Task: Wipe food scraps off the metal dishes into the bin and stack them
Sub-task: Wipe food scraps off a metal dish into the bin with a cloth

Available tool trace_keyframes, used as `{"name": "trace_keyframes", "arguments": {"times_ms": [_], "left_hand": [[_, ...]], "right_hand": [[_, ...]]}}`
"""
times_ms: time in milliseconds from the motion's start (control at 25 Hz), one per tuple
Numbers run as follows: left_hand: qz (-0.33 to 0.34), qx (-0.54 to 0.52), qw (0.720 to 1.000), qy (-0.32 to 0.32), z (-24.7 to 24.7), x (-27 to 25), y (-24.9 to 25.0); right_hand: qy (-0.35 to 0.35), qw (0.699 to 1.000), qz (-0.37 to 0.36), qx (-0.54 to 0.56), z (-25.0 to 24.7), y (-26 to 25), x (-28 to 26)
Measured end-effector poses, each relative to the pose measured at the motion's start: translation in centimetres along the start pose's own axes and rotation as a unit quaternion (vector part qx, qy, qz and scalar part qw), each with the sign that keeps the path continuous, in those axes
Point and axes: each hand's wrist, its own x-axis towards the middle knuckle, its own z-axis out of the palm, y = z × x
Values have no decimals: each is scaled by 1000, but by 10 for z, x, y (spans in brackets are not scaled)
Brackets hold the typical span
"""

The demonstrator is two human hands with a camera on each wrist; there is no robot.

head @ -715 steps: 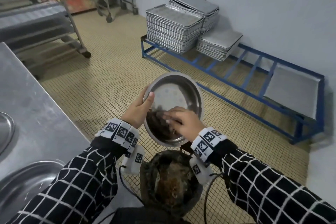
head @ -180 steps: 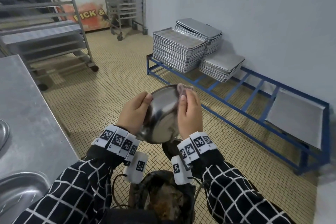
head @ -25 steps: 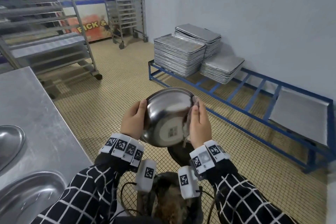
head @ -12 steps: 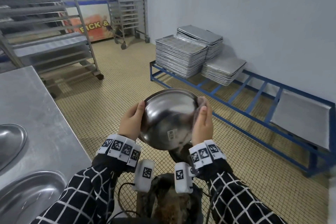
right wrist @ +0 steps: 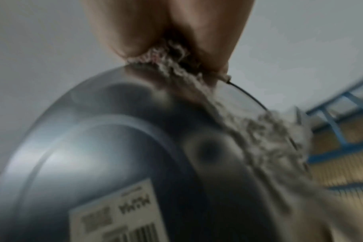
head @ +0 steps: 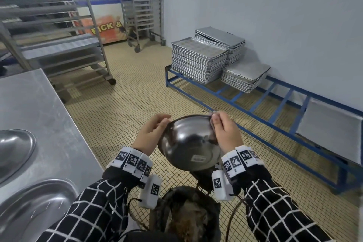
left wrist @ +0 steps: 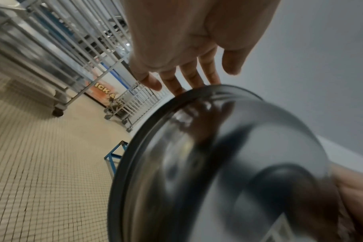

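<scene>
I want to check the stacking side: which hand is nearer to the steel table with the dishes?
Left. The left hand holds the bowl rim on the side facing the steel table; the right hand, with the cloth, is on the bowl's far side.

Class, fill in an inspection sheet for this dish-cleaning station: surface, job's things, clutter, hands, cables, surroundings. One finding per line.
Surface: steel counter at the left, carrying two metal dishes.
Job's things: metal bowl held tilted above the bin, underside with label toward the camera; cloth draped over its rim; scraps in the bin.
Clutter: nothing seen.
Hands: left hand grips the bowl's rim; right hand pinches the cloth against the rim.
Cables: dark cables hang from the wrist cameras beside the bin.
Surroundings: tiled floor, stacked baking trays on a blue rack, wheeled tray trolleys.
</scene>
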Motion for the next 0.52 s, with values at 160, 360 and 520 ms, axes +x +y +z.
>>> {"name": "trace_keyframes", "arguments": {"times_ms": [160,360,520], "left_hand": [[-2,84,993,-83,11,-6,10],[21,132,991,-23,11,-10,12],[29,165,986,19,9,-12,11]], "right_hand": [[-16,983,-152,-101,14,0,0],[106,989,-100,-7,26,-1,-12],[163,981,79,66,23,1,-14]]}}
